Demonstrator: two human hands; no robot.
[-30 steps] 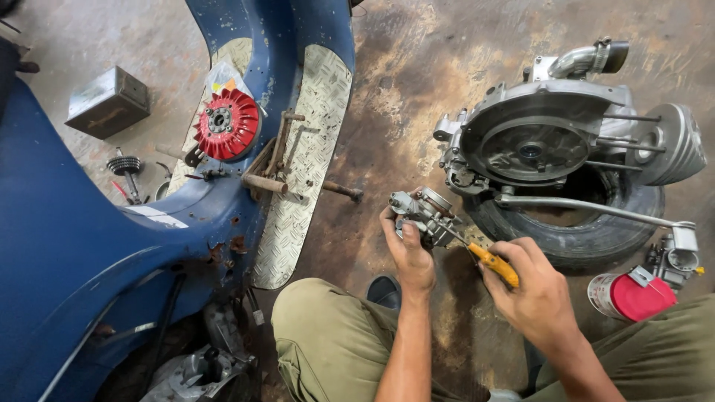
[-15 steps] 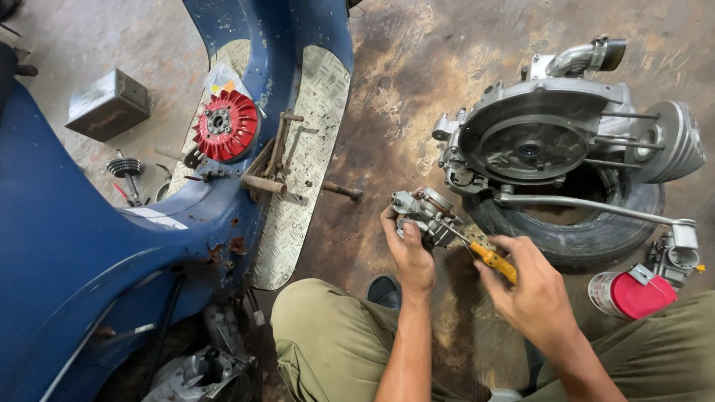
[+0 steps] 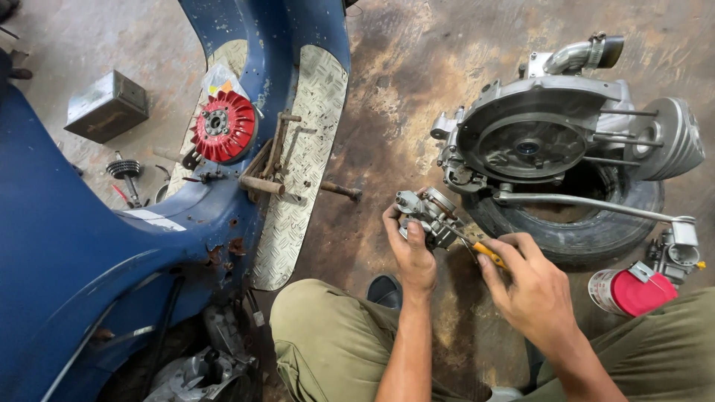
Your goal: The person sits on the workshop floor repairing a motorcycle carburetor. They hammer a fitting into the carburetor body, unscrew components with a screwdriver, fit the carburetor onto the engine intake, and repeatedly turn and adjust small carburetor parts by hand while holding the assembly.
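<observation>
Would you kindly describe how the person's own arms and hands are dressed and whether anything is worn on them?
Both forearms are bare, with no sleeve reaching into view. The left hand and right hand wear no gloves, and no ring, watch or bracelet shows. Olive-green trousers cover the knees below them.

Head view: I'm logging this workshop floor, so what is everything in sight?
carburettor: one, grey metal, in left hand
screwdriver: one, yellow handle, in right hand, tip at carburettor
engine: one, grey, on tyre
tyre: one, black, right floor
scooter body: one, blue, left
red fan wheel: one, on scooter footboard
metal box: one, grey, upper left floor
red can: one, lower right
left hand: one, centre
right hand: one, right of it
</observation>
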